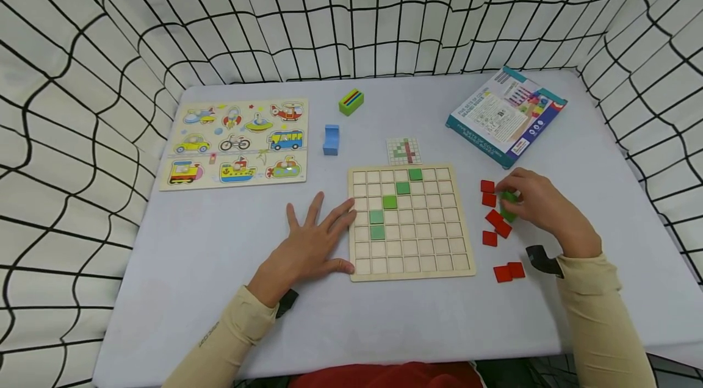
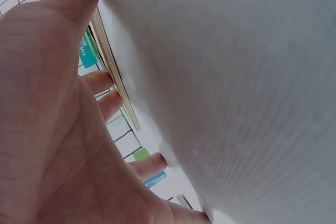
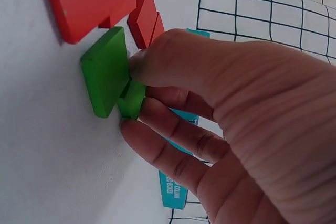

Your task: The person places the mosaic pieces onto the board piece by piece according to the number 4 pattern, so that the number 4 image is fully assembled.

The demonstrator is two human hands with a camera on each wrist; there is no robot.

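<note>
My left hand (image 1: 310, 247) lies spread at the left edge of a wooden grid board (image 1: 423, 231), thumb and some fingertips against its rim. Several green tiles (image 1: 389, 202) sit in the board's cells, stepping down from upper right to left. To the right of the board, my right hand (image 1: 540, 202) is over a pair of green square tiles. Its thumb and fingers pinch the rear green tile (image 3: 135, 99), partly hidden in the right wrist view, while another green tile (image 3: 106, 73) lies in front of it. Several red tiles (image 1: 502, 273) are scattered beside this hand.
A small pattern card (image 1: 396, 153) lies just above the board. Farther right is a flat box (image 1: 505, 113). A vehicle picture puzzle (image 1: 249, 183), a blue block (image 1: 331, 141) and a green striped block (image 1: 351, 102) are at the back left. Black netting (image 1: 351, 10) encloses the table.
</note>
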